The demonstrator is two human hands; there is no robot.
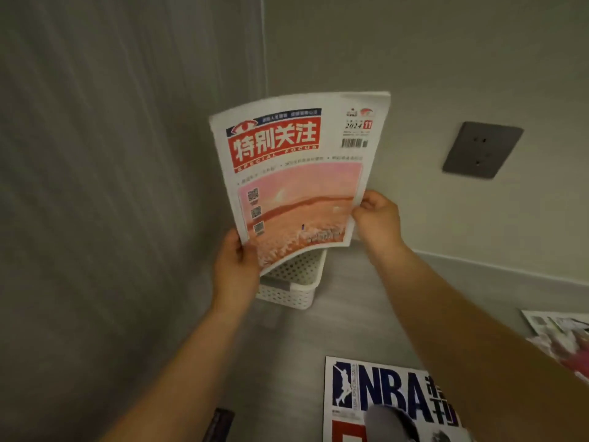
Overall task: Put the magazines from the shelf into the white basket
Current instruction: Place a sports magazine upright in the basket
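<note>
Where the left hand (237, 266) pinches its near left corner, thumb on the cover and fingers curled behind, the thin white paper magazine with a red title block and pink landscape cover (296, 186) bows into a soft curve. It is held up in the air, tilted, over the white perforated plastic basket (288, 283), which stands against the grey wall on the left and is mostly hidden behind the pages. The right hand (377, 218) grips the magazine's right edge, fingers closed round the paper.

Judging by that sag, the magazine is light, limp and probably somewhat slick. It should flop if held by one corner, so a hold on two opposite edges or along the spine looks safest, and it may need bending to fit the basket.

Near right, a white magazine with blue NBA lettering (376, 397) lies flat on the grey surface (287, 362), well apart from the basket. Further right, a grey wall socket plate (481, 149) sits on the pale far wall. At the right edge lies a pale magazine with pink print (561, 339).

Count: three magazines in view, one held and two lying; one basket; two hands.
</note>
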